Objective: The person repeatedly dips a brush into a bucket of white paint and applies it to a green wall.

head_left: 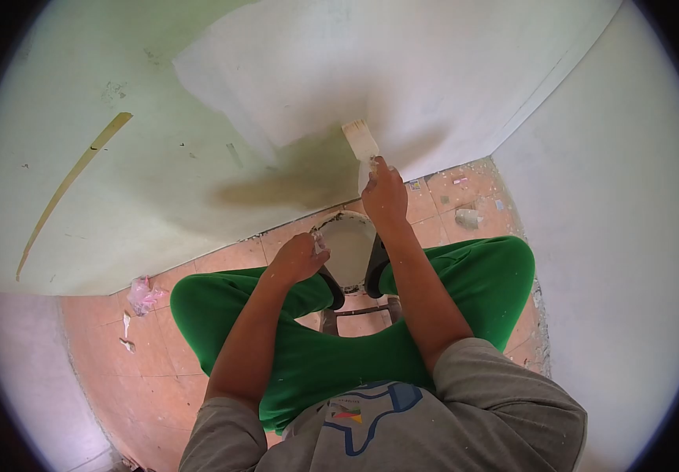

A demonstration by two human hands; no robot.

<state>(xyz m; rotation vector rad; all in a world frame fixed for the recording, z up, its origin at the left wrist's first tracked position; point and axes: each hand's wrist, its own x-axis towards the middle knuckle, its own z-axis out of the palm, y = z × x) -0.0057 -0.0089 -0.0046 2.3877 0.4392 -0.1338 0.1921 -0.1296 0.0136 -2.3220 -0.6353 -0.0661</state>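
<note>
Paint-caked flat brush point(360, 140) sits gripped in the right hand point(384, 195), bristles pressed against the pale green wall point(158, 181) at the edge of a fresh white patch. The left hand point(298, 258) grasps the rim of a round white paint bucket point(347, 245) standing on the terracotta tiled floor point(150, 377) between green-trousered knees.

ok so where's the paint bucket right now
In the head view the paint bucket sits on the tiled floor between the person's knees, just below the wall, with the left hand on its rim and the right hand above it.
</note>
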